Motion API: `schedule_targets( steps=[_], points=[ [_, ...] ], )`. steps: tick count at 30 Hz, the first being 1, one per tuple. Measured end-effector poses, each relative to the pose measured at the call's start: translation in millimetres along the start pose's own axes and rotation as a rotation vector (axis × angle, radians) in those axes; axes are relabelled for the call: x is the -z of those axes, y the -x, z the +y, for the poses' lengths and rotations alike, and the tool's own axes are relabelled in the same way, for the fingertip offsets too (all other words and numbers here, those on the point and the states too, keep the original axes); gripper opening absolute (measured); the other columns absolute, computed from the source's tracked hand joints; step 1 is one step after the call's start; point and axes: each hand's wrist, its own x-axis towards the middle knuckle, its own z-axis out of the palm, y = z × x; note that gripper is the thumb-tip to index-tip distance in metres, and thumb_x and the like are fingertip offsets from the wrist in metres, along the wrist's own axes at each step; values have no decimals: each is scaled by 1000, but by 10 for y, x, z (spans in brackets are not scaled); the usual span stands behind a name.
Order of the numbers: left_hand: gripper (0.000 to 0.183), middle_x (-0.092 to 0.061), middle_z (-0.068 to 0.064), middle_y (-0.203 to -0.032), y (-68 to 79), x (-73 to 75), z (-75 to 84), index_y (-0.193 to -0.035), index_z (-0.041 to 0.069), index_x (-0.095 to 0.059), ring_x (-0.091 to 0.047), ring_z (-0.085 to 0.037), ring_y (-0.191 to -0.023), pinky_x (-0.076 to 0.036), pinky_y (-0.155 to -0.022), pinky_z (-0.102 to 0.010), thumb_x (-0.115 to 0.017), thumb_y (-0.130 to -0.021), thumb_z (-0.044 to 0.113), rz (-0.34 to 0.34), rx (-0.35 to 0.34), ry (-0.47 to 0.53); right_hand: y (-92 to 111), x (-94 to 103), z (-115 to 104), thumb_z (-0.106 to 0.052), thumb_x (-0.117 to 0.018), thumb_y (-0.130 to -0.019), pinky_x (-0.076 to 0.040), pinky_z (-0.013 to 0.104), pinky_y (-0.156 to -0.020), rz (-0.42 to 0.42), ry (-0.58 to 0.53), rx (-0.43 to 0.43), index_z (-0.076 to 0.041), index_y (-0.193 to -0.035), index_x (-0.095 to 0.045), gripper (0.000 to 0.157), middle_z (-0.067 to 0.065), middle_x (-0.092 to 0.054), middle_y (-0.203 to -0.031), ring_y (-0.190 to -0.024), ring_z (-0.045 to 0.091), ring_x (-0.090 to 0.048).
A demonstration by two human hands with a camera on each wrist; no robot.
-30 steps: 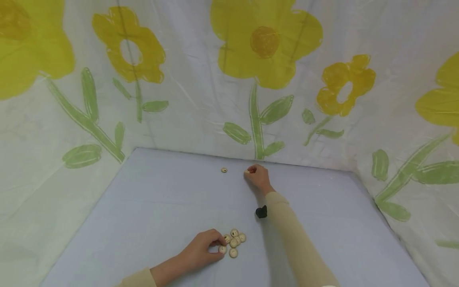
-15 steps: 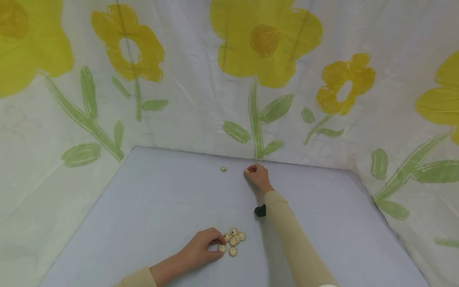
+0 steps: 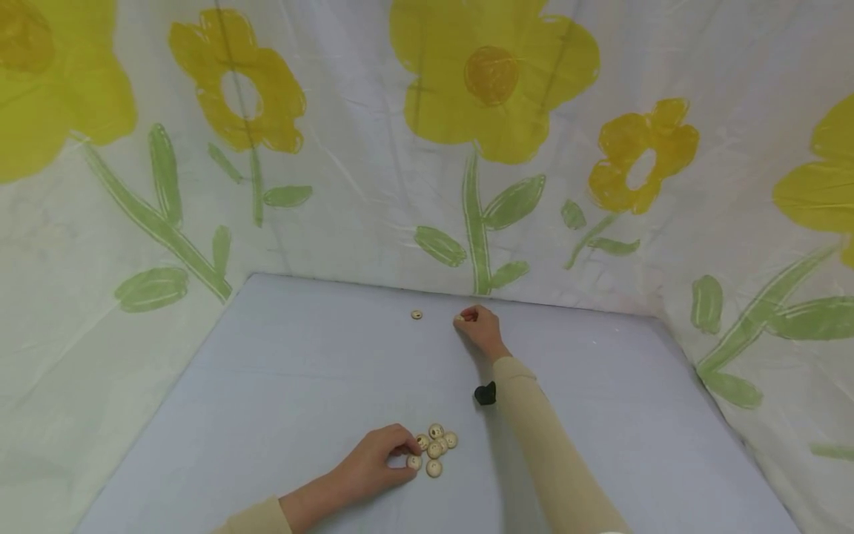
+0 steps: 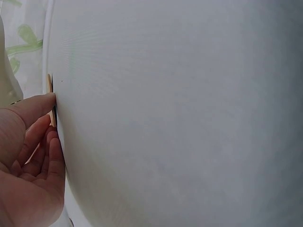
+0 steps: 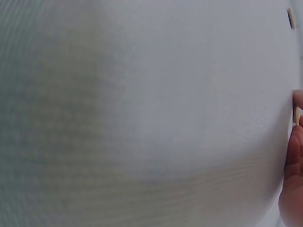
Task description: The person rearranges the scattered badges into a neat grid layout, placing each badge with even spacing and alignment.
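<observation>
In the head view, my left hand (image 3: pixel 376 466) pinches a pale round wooden disc (image 3: pixel 414 463) at the left edge of a cluster of similar discs (image 3: pixel 434 449) with small dark marks. The left wrist view shows its thumb and fingers on a thin disc edge (image 4: pixel 53 118), low against the table surface. Far across the table, my right hand (image 3: pixel 481 329) pinches another wooden disc (image 3: pixel 459 318) between thumb and fingertips. To its left a single disc (image 3: pixel 416 315) with a dark mark lies near the back edge. Only part of the right hand (image 5: pixel 294 156) shows in the right wrist view.
A pale table (image 3: pixel 320 386) spreads under both arms. A hanging sheet with yellow flowers (image 3: pixel 360 185) rises along its back and sides. The black wrist device (image 3: pixel 485 394) sticks out beside the right sleeve (image 3: pixel 554 452).
</observation>
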Motion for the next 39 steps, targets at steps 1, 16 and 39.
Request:
schedule_targets(
  steps=[1,16,39],
  points=[
    [19,-63,6,-100,1,1,2,-100,12,-66,-58,-5,-94,-51,-85,-24,-74,-84,8,-1,2,0,2,-1,2,-13,-75,-83,-50,35,-78,0,-2,-1,1,-100,-66,23,13,-67,-93,-86,25,-60],
    [19,-63,6,-100,-10,-8,-3,-101,13,-66,-58,-6,-94,-51,-85,-24,-74,-84,9,-1,7,5,37,40,56,-14,-77,-83,-49,36,-84,1,-29,16,1,-107,-65,31,13,-67,-99,-93,25,-61],
    [19,-63,6,-100,-4,-8,6,-100,12,-66,-58,-6,-93,-51,-84,-24,-75,-83,8,11,-12,-13,316,143,102,-16,-75,-86,-48,23,-71,-53,-135,32,-3,-111,-65,30,9,-67,-100,-92,21,-61]
  ],
)
